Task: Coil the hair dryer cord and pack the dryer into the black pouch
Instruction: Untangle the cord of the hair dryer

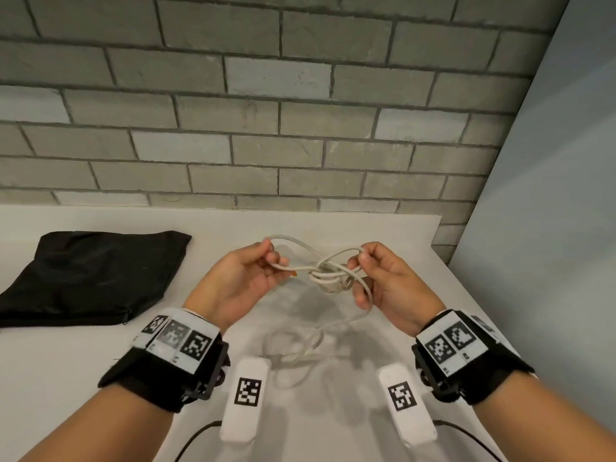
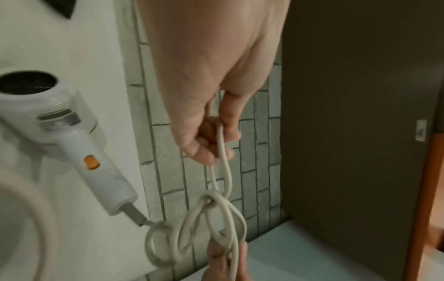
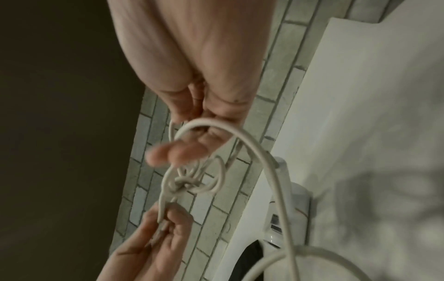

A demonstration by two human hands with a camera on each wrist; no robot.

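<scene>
Cord (image 1: 328, 271) hangs knotted mid-table between both hands: left hand (image 1: 246, 281) pinches one loop, right hand (image 1: 383, 278) another. Pulling apart could tighten the knot. Pouch (image 1: 90, 278) lies at nine o'clock.

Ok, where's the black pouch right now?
In the head view the black pouch lies flat on the white counter, off to the left of the left hand, near the brick wall.

Left hand (image 2: 206, 114) pinches knotted cord (image 2: 223, 214); hair dryer (image 2: 72, 136) lies on counter (image 2: 79, 57).
</scene>
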